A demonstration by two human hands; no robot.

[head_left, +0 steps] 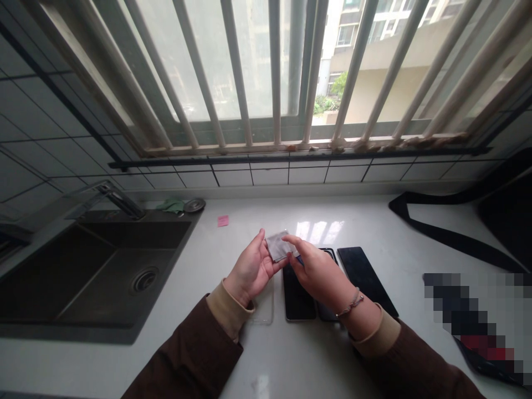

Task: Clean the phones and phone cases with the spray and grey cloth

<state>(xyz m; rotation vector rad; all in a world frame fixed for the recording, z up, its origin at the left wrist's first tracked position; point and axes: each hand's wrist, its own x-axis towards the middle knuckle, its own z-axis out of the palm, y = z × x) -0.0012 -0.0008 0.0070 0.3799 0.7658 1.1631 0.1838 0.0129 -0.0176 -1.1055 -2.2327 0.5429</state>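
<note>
Both my hands hold a small grey square packet (277, 244) above a white counter (257, 354). My left hand (251, 270) pinches its left edge. My right hand (319, 272), with a bracelet on the wrist, grips its right side with thumb and forefinger. Below my hands lie three dark phones side by side: one (297, 299) under my hands, a second (326, 313) mostly hidden by my right hand, and a third (366, 279) to the right. A clear phone case (265, 310) lies beside the left phone.
A dark sink (95, 271) with a tap (118, 199) fills the left. A pink sticky note (223, 220), a green cloth (172, 205) and a metal plug (194, 205) sit near the tiled wall. A black bag strap (449, 235) crosses the right. Barred window behind.
</note>
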